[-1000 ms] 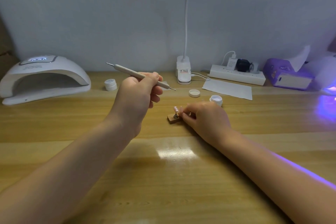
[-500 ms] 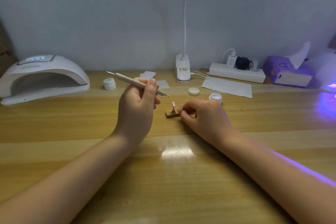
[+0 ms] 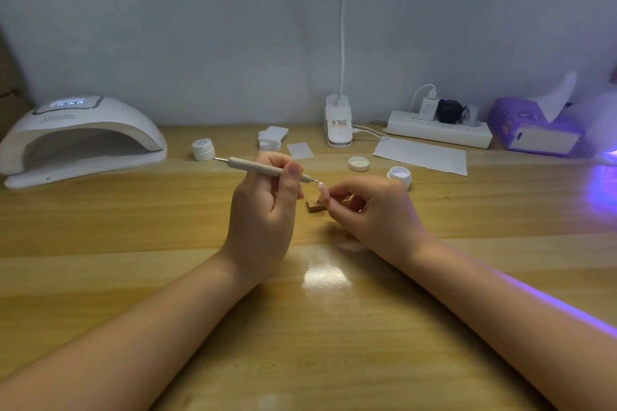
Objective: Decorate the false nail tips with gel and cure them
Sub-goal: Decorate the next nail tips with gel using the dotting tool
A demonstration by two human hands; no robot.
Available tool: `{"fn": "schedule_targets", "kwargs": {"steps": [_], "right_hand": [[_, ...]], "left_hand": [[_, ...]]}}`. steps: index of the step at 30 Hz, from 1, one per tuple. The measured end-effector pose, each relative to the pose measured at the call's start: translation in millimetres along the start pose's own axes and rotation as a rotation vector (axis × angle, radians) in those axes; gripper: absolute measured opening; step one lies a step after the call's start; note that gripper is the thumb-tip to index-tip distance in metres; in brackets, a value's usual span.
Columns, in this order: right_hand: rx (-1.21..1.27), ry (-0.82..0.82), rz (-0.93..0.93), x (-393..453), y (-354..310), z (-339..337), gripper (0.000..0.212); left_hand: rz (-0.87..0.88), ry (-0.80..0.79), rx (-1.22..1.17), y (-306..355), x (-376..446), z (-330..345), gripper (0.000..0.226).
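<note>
My left hand [image 3: 263, 210] grips the dotting pen [image 3: 267, 167], long axis running left-right, tip pointing right at the nail tip [image 3: 322, 187] — touching, I think. My right hand [image 3: 370, 207] pinches its wooden stand [image 3: 316, 207] on the bench [image 3: 133, 227].

Glossy wood-grain table [image 3: 133, 277], glare seen at centre. Matt beige tool [image 3: 257, 167], metal tips. Smooth white plastic curing lamp [image 3: 83, 130], upper left. Paper sheet [image 3: 420, 155], matt.
</note>
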State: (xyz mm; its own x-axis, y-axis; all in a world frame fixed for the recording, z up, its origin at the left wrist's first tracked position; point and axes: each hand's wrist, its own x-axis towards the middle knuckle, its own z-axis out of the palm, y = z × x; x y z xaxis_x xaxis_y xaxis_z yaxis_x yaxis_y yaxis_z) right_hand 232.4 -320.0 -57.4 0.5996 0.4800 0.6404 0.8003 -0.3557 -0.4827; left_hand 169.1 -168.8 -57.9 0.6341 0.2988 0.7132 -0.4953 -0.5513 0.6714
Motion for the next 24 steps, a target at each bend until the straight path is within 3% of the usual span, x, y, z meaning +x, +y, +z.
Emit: {"fn": "schedule_targets", "kwargs": {"steps": [24], "right_hand": [[-0.003,0.029,-0.099,0.2,3.1,0.9,0.008]], "left_hand": [[0.054,-0.039,0.073,-2.8,-2.4,2.7,0.017]]}}
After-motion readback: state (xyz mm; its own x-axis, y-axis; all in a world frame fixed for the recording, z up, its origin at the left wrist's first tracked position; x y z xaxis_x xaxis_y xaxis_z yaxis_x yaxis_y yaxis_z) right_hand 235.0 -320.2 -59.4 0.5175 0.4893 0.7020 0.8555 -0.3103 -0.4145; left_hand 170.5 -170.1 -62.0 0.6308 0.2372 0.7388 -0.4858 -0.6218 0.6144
